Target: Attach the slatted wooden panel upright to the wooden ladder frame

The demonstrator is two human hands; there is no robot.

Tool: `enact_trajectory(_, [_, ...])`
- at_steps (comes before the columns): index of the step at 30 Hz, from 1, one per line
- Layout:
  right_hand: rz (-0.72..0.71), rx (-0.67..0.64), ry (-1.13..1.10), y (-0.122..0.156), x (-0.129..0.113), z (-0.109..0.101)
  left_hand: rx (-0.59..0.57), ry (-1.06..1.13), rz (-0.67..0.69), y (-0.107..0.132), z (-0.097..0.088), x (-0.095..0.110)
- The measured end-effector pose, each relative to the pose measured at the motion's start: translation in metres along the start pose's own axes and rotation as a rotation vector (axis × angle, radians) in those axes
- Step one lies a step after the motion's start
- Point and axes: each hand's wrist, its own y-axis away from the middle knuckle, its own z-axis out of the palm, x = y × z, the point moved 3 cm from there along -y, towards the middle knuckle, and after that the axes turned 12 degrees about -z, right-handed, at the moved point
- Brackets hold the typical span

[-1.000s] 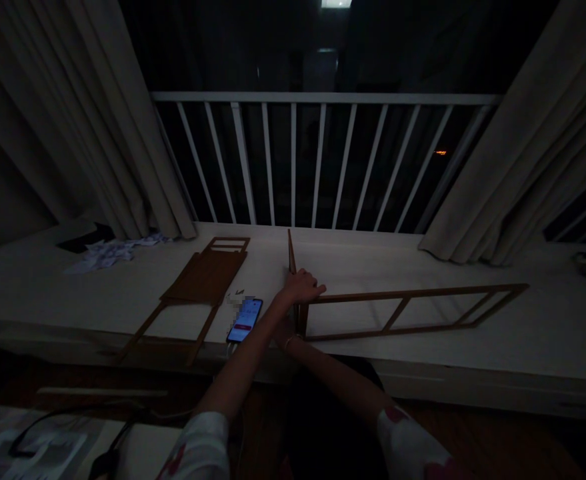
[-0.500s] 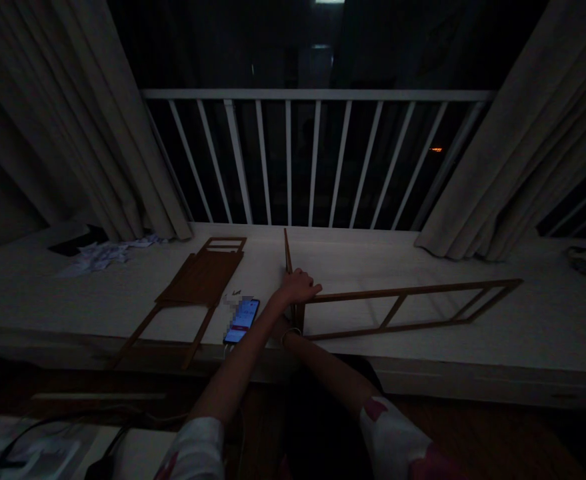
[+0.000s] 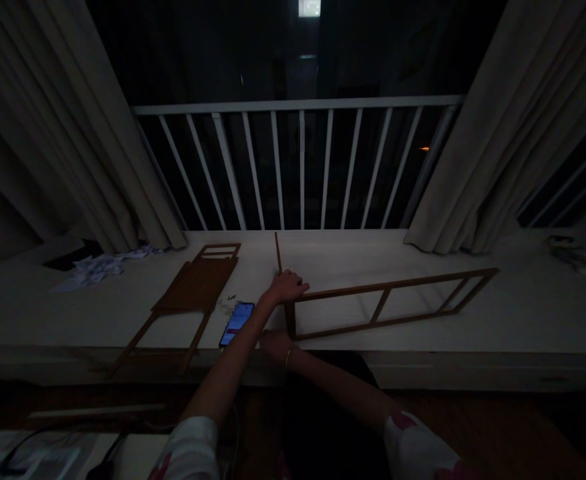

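From the head camera, we look down at a long white ledge (image 3: 537,313) by a dark window. Our left hand (image 3: 289,287) holds the top near corner of a wooden frame (image 3: 381,306), with its fingers bent over the wood. Our right hand (image 3: 275,345) is lower down, just beside the frame's bottom corner. It is dark there, so we cannot tell if it holds anything. The frame is on the ledge, and its long part goes off to the right. A thin wooden strip (image 3: 279,253) points from our left hand to the window. Left of our hands we see a lit phone (image 3: 237,323), then a flat brown wooden piece (image 3: 195,283) with legs poking past the ledge's edge.
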Motion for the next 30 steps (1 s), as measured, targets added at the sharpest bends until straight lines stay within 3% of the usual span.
enact_trajectory(4, [0.19,0.197,-0.294,0.058,-0.011,0.034,0.002,-0.002,0.014,0.001,-0.001,0.003])
enact_trajectory(7, [0.482,0.392,-0.671,0.092,-0.002,0.067,0.006,-0.01,0.03,0.002,0.0,0.004])
enact_trajectory(9, [0.642,0.499,-0.985,0.103,0.006,0.085,0.015,-0.01,0.042,0.002,0.001,0.005])
enact_trajectory(13, [0.803,0.702,-1.419,0.1,0.014,0.099,0.029,-0.02,0.056,0.004,0.0,0.007])
enact_trajectory(22, [0.953,0.741,-1.556,0.079,0.022,0.109,-0.023,-0.03,-0.003,0.007,-0.003,0.007])
enact_trajectory(30, [0.939,0.706,-1.55,0.075,0.025,0.113,-0.027,-0.012,-0.001,0.005,-0.003,0.006])
